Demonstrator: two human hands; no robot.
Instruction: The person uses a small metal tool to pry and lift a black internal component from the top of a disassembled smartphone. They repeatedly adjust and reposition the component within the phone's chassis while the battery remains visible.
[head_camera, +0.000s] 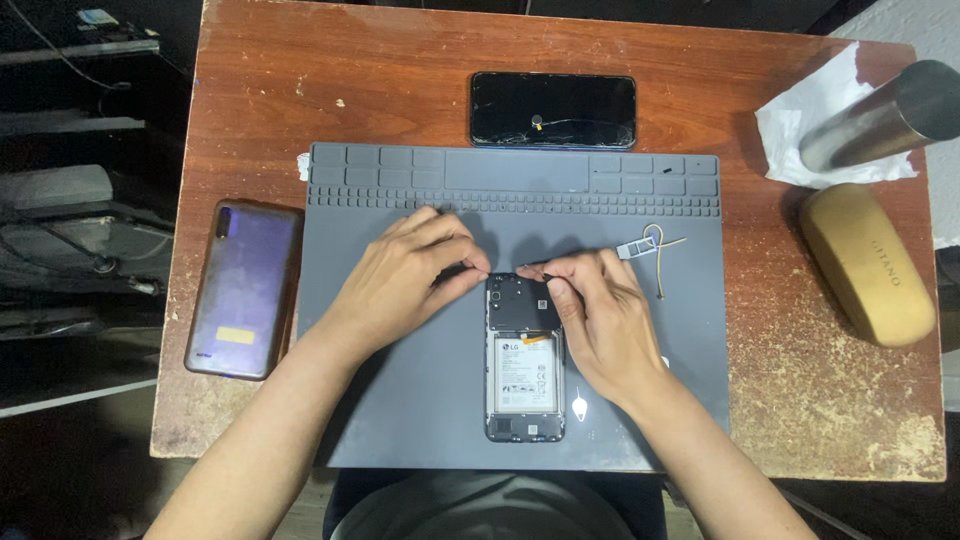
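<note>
Head view looked straight down on your two hands working over an opened phone (524, 357), back cover off, lying lengthwise toward you on a grey mat (400, 400). Your left hand (405, 280) came in from the left, its fingers (470, 268) curled and pinched together at the phone's top left corner, touching the dark upper plate. Your right hand (600, 315) sat on the other side, fingers closed around a thin dark tool (533, 266) whose tip pointed left, right at the phone's top edge. The white battery label showed between your wrists.

Just beside your right hand, a small ejector pin (581, 403) lay on the mat, and a little grey tray with a looped cord (648, 245) rested near the mat's right side. Off the mat, a purple phone cover (243, 290) lay on the wooden worktop (300, 80) to your left, and a black phone (553, 110) with a cracked screen sat above the mat. Far right: a tan glasses case (868, 265), a metal cylinder (880, 118) and crumpled white paper (805, 125) under it.
</note>
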